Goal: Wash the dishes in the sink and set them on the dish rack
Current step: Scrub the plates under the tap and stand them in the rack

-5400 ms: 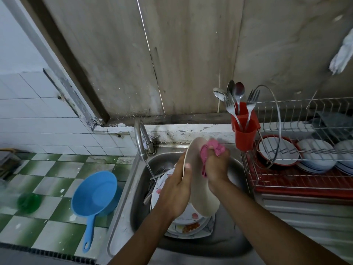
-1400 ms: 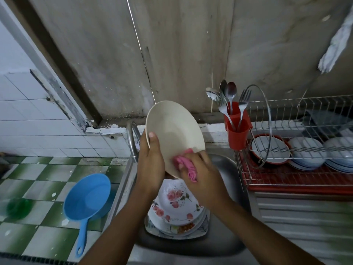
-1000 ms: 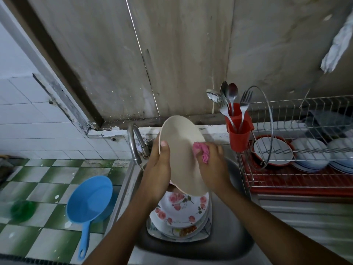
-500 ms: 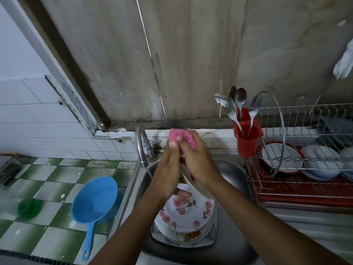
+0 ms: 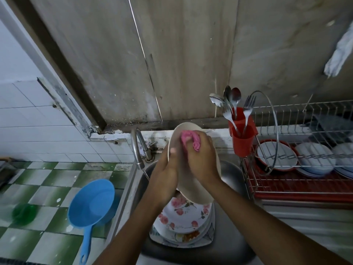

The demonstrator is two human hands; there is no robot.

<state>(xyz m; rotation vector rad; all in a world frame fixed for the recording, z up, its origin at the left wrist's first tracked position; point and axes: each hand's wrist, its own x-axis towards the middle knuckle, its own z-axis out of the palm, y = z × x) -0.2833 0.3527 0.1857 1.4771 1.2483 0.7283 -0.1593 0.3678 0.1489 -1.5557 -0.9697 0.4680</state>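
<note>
A cream plate [image 5: 193, 190] stands nearly on edge above the steel sink [image 5: 232, 175]. My left hand [image 5: 166, 176] grips its left rim, thumb on the front face. My right hand [image 5: 202, 159] presses a pink sponge [image 5: 191, 140] against the plate's upper part. Below them a stack of flowered plates [image 5: 183, 220] lies in the sink basin. The wire dish rack [image 5: 298, 186] with a red tray stands to the right and holds several white plates [image 5: 315, 159].
A curved tap [image 5: 137, 148] stands at the sink's back left. A red cutlery holder [image 5: 242, 136] with spoons and forks hangs on the rack's left end. A blue ladle [image 5: 91, 209] and a green object [image 5: 23, 213] lie on the green-and-white tiled counter at left.
The plate has come back up into a nearly upright pose facing me. My right hand with the sponge has shifted from the rim's top onto the plate's upper face.
</note>
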